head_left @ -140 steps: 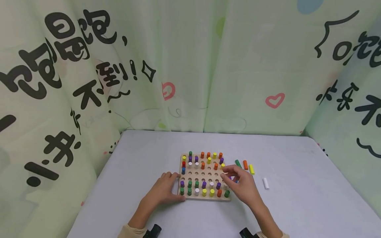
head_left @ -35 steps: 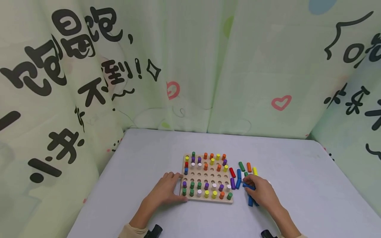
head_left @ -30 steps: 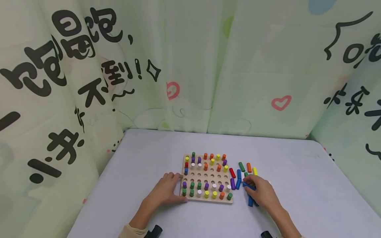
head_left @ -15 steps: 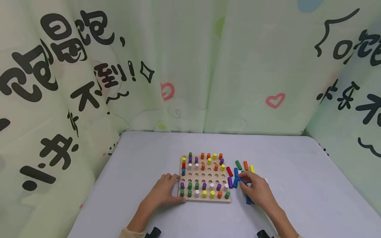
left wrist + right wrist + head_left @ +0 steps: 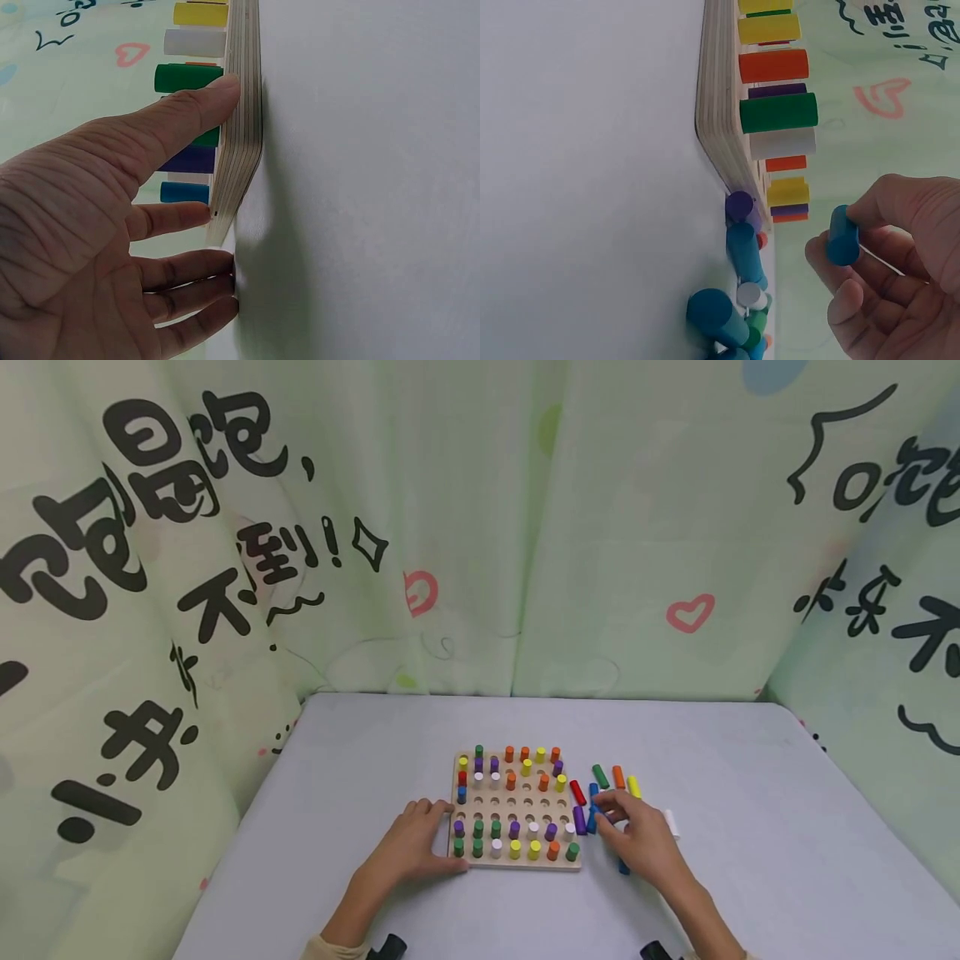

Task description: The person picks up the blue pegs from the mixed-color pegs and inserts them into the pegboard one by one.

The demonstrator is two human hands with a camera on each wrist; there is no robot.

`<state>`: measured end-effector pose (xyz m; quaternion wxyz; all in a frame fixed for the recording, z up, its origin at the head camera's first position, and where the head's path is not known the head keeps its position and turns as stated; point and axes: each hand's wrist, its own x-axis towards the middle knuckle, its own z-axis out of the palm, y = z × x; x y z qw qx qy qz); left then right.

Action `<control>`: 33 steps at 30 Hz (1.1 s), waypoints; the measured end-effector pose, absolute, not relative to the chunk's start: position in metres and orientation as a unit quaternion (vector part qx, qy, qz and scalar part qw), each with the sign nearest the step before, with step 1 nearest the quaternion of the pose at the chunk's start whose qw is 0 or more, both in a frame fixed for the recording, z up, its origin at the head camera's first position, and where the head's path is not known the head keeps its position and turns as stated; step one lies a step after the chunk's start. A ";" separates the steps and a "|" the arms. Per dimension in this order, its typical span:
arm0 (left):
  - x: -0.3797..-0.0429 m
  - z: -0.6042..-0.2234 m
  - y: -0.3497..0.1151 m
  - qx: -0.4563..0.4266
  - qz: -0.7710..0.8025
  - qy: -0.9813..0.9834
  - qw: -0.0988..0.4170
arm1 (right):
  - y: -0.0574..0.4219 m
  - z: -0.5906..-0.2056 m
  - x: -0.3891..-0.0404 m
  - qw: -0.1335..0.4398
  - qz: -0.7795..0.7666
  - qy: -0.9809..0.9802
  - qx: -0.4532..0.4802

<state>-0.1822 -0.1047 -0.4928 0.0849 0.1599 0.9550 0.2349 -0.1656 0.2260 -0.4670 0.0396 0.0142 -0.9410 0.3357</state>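
Observation:
A wooden pegboard [image 5: 504, 809] with coloured pegs standing in its back and front rows lies on the table. My left hand [image 5: 416, 842] is at its near left corner. In the left wrist view the left thumb [image 5: 221, 90] presses the board's edge and the index finger touches the side, the other fingers stretched out. My right hand [image 5: 647, 842] is raised right of the board and pinches a blue peg [image 5: 843, 238] between thumb and fingers. Below that hand lie loose pegs, among them a purple peg [image 5: 579, 820] and a red peg [image 5: 577, 792].
Farther right lie a green peg [image 5: 600, 776], an orange peg [image 5: 618, 777], a yellow peg [image 5: 634, 787] and a white peg [image 5: 671, 823]. Another blue peg [image 5: 716, 315] rests in the pile. A printed curtain [image 5: 480, 568] hangs behind the white table [image 5: 390, 727].
My right hand was over the board's right side, then down among the loose pegs. It has since risen with a blue peg and moved slightly left. My left hand stays at the board.

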 end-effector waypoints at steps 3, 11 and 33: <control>-0.182 -0.493 -0.105 0.158 0.236 0.955 0.085 | 0.224 -0.465 -0.167 0.045 0.336 -0.941 0.017; -0.182 -0.493 -0.106 0.162 0.240 0.953 0.084 | 0.214 -0.461 -0.169 0.061 0.346 -0.936 0.030; -0.181 -0.491 -0.106 0.158 0.238 0.954 0.094 | 0.190 -0.458 -0.171 0.052 0.376 -0.922 0.070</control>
